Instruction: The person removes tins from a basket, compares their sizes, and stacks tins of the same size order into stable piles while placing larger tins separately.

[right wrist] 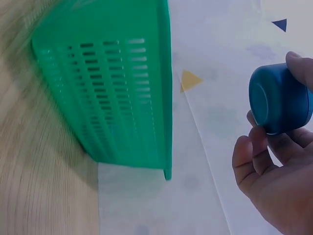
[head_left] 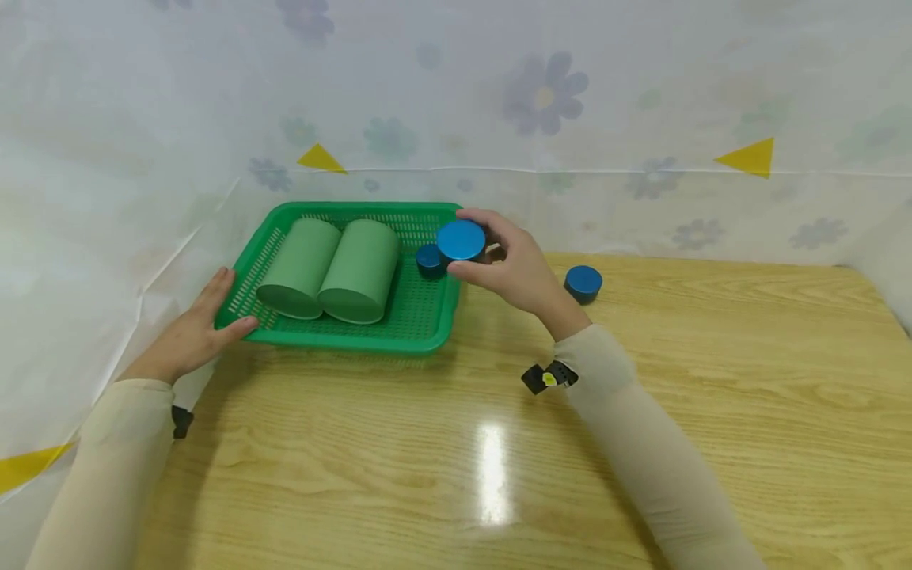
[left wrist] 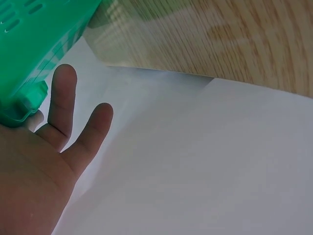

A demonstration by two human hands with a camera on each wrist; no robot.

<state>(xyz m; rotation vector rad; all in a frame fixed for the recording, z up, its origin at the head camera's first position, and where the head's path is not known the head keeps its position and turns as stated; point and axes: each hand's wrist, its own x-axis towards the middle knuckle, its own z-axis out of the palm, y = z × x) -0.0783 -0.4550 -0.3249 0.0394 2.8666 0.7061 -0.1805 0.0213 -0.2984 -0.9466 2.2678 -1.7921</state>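
Note:
My right hand (head_left: 523, 269) pinches a round blue tin (head_left: 461, 240) between thumb and fingers, over the right side of a green plastic basket (head_left: 370, 342). In the right wrist view the tin (right wrist: 279, 98) shows its side and bottom, apart from the basket. A smaller-looking blue tin (head_left: 431, 261) lies in the basket, partly hidden by the held one. Two pale green cylinders (head_left: 301, 265) lie side by side in the basket's left part. My left hand (head_left: 195, 328) touches the basket's front left corner, its fingers fairly straight and its thumb by the front rim.
Another blue tin (head_left: 583, 284) stands on the wooden table (head_left: 399, 467), right of the basket. Behind is a white flowered sheet (head_left: 442, 103) with yellow triangles (head_left: 748, 157). The sheet also runs along the table's left side.

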